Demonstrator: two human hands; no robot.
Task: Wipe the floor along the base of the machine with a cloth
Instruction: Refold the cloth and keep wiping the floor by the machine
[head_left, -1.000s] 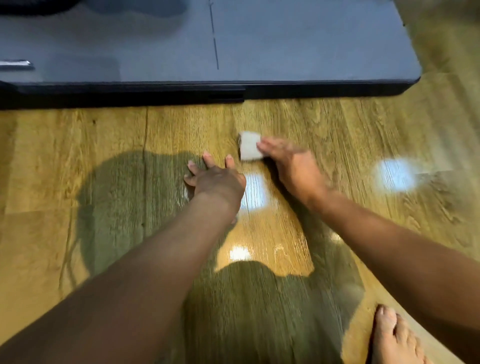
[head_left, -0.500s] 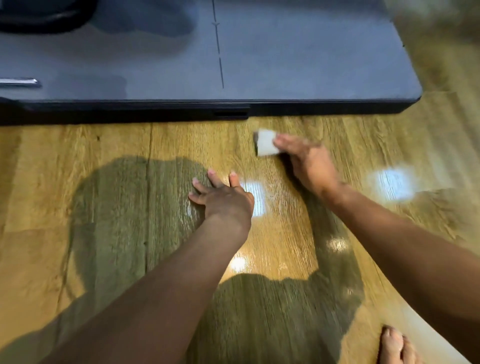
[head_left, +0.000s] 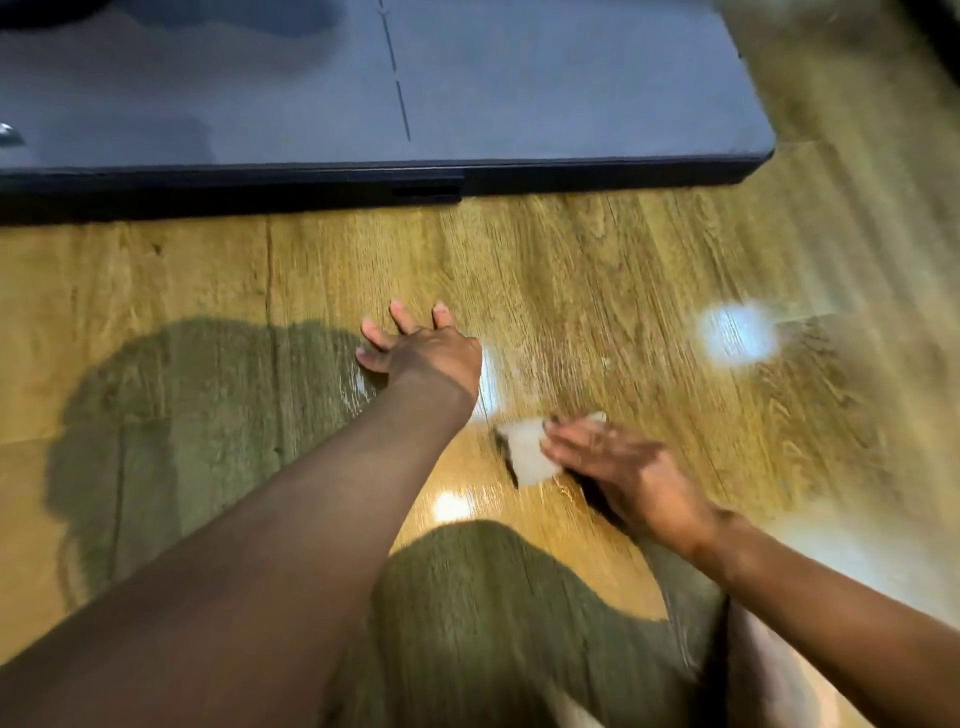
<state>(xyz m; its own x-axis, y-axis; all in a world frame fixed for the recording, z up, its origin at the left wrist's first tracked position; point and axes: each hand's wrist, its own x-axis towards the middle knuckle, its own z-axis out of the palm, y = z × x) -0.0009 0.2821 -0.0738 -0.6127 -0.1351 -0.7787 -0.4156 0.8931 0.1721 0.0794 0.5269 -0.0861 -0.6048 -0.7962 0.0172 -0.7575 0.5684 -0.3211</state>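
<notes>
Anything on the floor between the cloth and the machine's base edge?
Nothing visible. The cloth, under the right hand, has bare wood floor ahead of it up to the machine base. The left hand lies flat on the floor just left of that line, not across it.

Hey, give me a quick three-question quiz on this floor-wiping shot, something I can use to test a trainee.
1. True or false: the left hand rests flat on the floor with its fingers spread.
2. Where is the cloth? A) under the fingers of the right hand; B) lying loose with no hand on it; C) gripped in the left hand.
3. Fill in the blank with "touching" or "apart": the cloth and the base of the machine are ____.
Key: 1 true; 2 A; 3 apart.
</notes>
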